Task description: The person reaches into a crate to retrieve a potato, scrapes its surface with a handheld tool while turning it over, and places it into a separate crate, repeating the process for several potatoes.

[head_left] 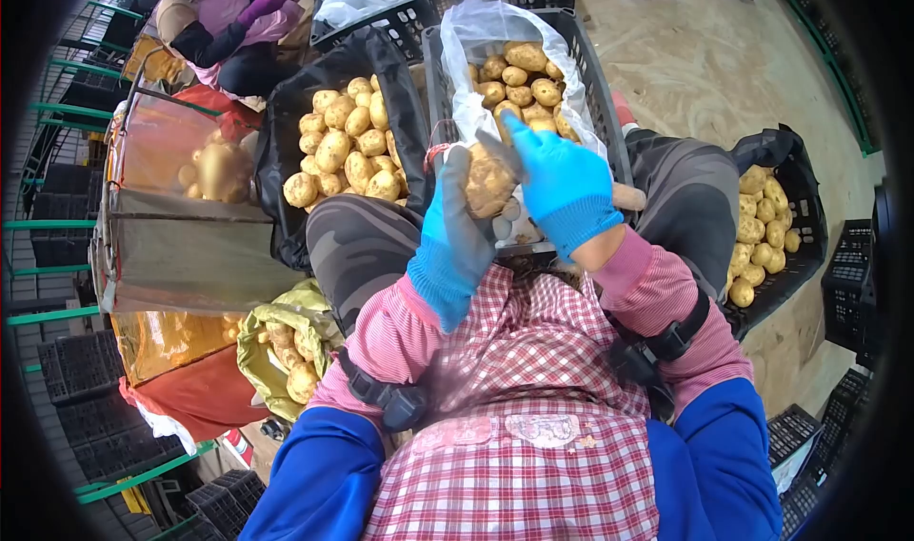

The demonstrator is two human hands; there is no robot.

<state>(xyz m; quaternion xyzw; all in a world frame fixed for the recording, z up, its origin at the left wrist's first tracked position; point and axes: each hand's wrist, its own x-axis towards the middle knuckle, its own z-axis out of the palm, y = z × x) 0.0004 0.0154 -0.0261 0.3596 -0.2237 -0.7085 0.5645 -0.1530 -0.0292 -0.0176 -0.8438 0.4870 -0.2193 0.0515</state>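
Note:
My left hand point(451, 231), in a blue glove with a grey palm, is closed round a large brownish potato point(488, 184). Right beside it, my right hand point(566, 184) wears a matching glove, index finger pointing forward. A tan-handled tool point(628, 196) shows its rounded end at the outer side of that hand, and a dark grey, flat piece lies against the potato. I cannot tell whether that piece is a blade or the gloved thumb. Just beyond both hands, a black crate point(592, 74) lined with white plastic point(466, 31) holds potatoes point(519, 79).
Left of the crate stands a black-lined container point(276, 160) of potatoes. A mesh-sided frame point(190, 246) and a yellow-green sack point(249, 350) with potatoes are farther left. Another potato crate point(809, 231) is at the right. A person point(214, 36) with purple gloves sits at the upper left.

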